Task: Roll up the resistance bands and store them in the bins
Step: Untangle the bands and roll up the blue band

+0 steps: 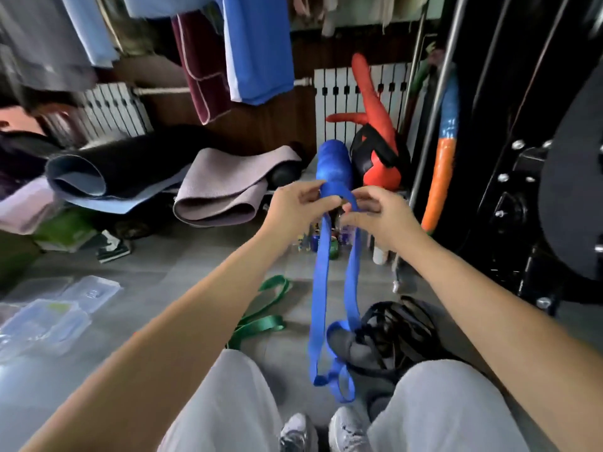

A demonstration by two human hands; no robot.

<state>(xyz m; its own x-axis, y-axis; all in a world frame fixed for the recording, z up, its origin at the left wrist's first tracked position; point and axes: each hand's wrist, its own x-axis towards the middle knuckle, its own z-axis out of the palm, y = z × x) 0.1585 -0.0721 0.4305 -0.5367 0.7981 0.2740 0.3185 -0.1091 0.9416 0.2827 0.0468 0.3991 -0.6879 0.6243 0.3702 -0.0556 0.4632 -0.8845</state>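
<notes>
Soft, diffuse light filled the room without hard shadows, brightest on the floor and the clear plastic boxes at lower left, where a milky glare washed out detail, while the black machine at right sank into near-darkness. The wide lens bowed the edges, curving the metal pole, and the hanging clothes at upper left were smeared by blur. Only the centre was crisp, where the left hand and right hand pinched the blue band.
</notes>
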